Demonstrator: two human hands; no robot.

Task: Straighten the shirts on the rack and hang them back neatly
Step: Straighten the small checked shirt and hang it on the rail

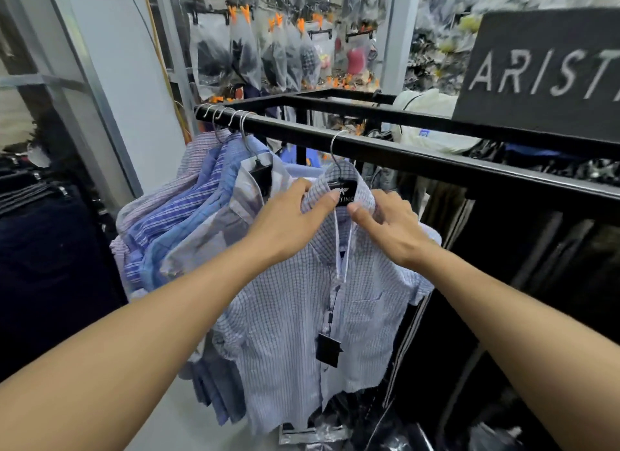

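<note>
A pale blue-and-white checked shirt (288,319) hangs from a black hanger (345,192) whose metal hook sits over the black rack rail (436,158). My left hand (292,219) pinches the left side of its collar. My right hand (389,225) pinches the right side of the collar, thumb near the hanger's label. A black price tag (328,350) dangles at the shirt's front. Several more striped and blue shirts (188,215) hang bunched together at the rail's left end.
A black sign with white letters (543,71) stands on the rack at right. Bagged goods with orange clips (278,54) hang on the back wall. Dark trousers (43,249) hang at far left; dark garments (536,316) fill the rack's right side.
</note>
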